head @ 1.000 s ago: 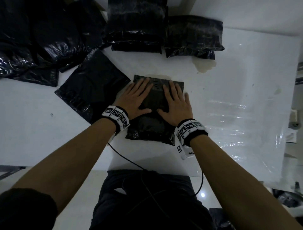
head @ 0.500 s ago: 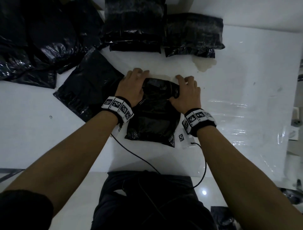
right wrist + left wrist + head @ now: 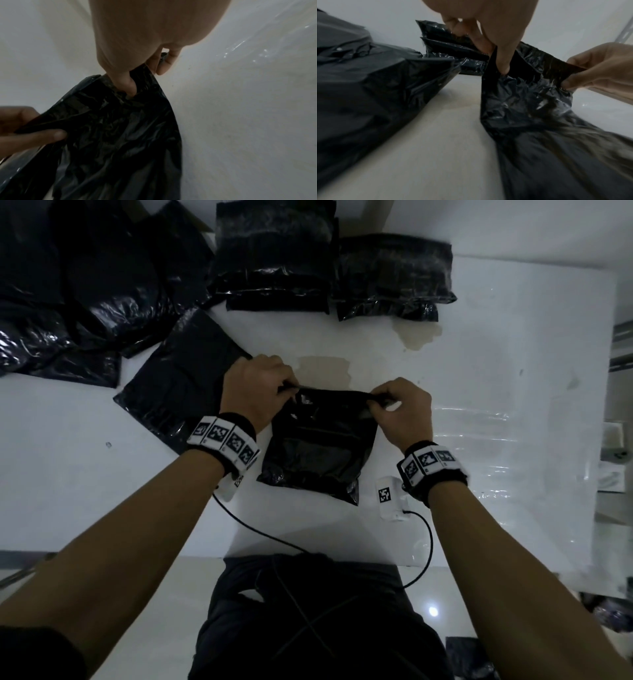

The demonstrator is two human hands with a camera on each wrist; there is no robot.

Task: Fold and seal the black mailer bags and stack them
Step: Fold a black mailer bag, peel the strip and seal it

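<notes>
The mailer bag (image 3: 318, 446) is pinched at both top corners by the left hand (image 3: 255, 392) and right hand (image 3: 400, 409); a crooked fold could be caused by uneven pulling.

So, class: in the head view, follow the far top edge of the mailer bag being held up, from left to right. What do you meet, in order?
flat black bag lying on the table → left hand pinching the edge → lifted mailer bag → right hand pinching the edge → bare white table
</notes>
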